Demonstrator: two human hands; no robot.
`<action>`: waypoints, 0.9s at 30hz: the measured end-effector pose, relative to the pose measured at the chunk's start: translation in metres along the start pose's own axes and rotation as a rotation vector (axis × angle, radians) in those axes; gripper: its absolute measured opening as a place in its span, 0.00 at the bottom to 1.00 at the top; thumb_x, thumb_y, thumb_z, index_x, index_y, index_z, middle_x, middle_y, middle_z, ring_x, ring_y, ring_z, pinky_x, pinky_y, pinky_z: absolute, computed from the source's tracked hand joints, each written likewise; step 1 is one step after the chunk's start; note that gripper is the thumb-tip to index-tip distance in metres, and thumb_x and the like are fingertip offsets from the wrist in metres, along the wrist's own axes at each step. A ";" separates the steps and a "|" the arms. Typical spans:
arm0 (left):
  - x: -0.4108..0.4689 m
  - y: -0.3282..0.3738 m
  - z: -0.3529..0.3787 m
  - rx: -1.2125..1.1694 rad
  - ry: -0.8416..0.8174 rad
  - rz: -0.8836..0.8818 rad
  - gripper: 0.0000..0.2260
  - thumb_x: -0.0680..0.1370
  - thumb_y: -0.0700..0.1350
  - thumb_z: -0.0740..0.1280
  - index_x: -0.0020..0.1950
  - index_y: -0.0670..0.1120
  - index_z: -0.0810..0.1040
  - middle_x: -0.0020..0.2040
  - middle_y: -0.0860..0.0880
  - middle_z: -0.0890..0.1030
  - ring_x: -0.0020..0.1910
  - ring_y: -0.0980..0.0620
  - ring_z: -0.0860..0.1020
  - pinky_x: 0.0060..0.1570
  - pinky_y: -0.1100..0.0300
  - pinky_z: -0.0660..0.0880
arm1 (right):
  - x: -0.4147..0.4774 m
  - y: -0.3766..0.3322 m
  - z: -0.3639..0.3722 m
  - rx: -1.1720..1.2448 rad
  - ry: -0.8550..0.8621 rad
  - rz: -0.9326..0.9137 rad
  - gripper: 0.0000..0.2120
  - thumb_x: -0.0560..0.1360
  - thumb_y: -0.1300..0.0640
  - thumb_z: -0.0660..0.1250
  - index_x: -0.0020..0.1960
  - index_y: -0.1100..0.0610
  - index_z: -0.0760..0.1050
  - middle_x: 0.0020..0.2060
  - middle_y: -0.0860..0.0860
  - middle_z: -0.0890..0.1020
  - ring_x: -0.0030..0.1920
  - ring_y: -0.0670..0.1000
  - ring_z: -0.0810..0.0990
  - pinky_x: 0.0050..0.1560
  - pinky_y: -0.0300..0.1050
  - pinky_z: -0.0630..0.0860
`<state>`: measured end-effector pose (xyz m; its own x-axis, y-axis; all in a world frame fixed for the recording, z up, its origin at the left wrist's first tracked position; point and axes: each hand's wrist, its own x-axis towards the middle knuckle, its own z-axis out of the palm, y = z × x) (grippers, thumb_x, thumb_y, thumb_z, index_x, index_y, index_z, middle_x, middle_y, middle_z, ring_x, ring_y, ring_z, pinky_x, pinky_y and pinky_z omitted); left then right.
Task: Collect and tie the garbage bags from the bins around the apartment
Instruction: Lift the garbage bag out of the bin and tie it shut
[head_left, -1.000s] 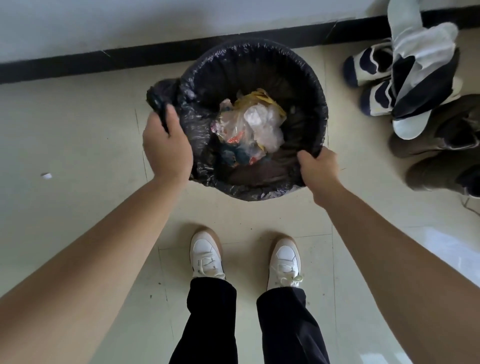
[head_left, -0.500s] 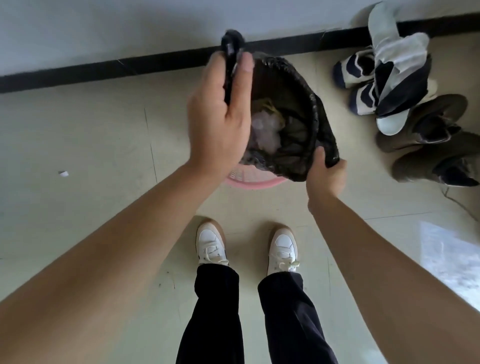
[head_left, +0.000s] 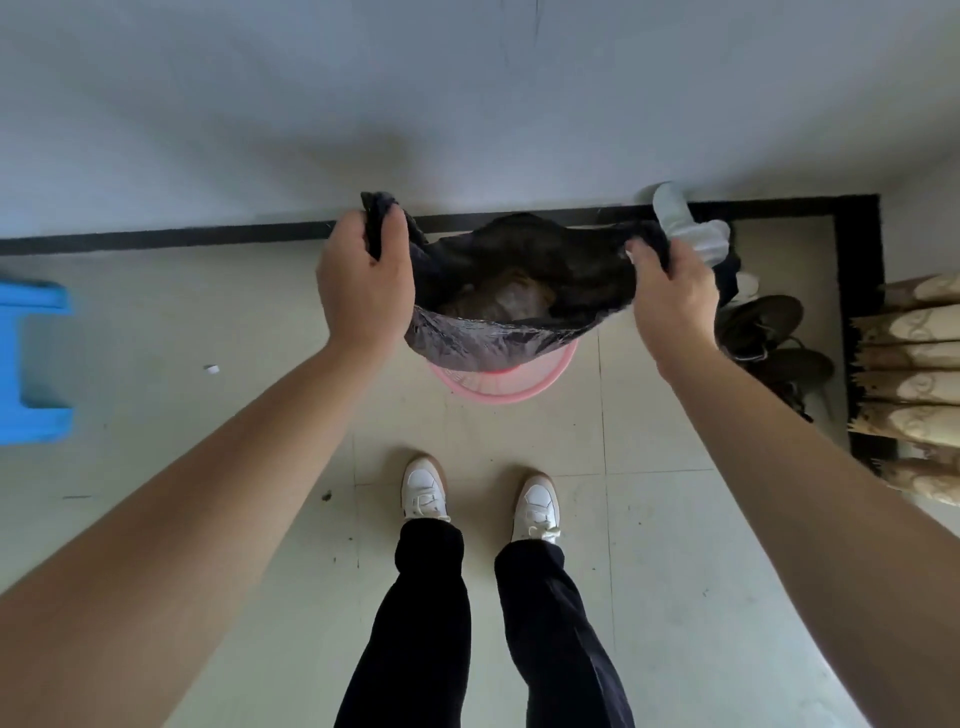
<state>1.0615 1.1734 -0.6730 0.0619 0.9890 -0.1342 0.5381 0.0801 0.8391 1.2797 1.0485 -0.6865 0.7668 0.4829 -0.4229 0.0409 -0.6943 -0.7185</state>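
No readable writing or brand anywhere. One black garbage bag (head_left: 498, 291), stretched between your two hands, its mouth open and crumpled trash visible inside. Your left hand (head_left: 363, 280) has its fingers (head_left: 392, 234) clamped on the bag's left rim corner; your right hand (head_left: 672, 291) has its fingers closed on the right corner. One pink bin (head_left: 501, 382) sits just below the bag, between your fingers. Two white sneakers (head_left: 426, 491) stand on the floor (head_left: 182, 426); one blue stool (head_left: 34, 364) stands well left of your left fingers.
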 end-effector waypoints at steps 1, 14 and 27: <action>-0.002 0.015 -0.013 0.010 0.019 0.000 0.15 0.80 0.51 0.62 0.35 0.53 0.65 0.30 0.55 0.70 0.30 0.54 0.69 0.36 0.54 0.67 | -0.009 -0.020 -0.006 -0.049 0.024 -0.128 0.13 0.78 0.44 0.61 0.40 0.51 0.71 0.39 0.51 0.76 0.40 0.51 0.75 0.42 0.48 0.72; -0.018 0.149 -0.247 0.128 0.228 0.058 0.04 0.75 0.42 0.62 0.45 0.52 0.71 0.49 0.52 0.67 0.52 0.42 0.76 0.52 0.54 0.74 | -0.155 -0.230 -0.050 0.362 -0.219 -0.357 0.07 0.75 0.52 0.65 0.50 0.48 0.81 0.56 0.43 0.83 0.59 0.44 0.79 0.64 0.46 0.75; 0.054 0.042 -0.410 0.077 -0.103 0.007 0.12 0.71 0.49 0.72 0.38 0.41 0.76 0.36 0.44 0.84 0.37 0.43 0.85 0.42 0.44 0.81 | -0.283 -0.283 0.091 -0.072 -0.046 -0.280 0.15 0.79 0.44 0.64 0.58 0.52 0.80 0.46 0.43 0.82 0.52 0.47 0.80 0.54 0.42 0.74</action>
<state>0.7428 1.2809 -0.4283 0.1499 0.9712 -0.1852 0.5998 0.0595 0.7980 0.9933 1.1571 -0.4137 0.6893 0.6836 -0.2399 0.2930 -0.5659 -0.7707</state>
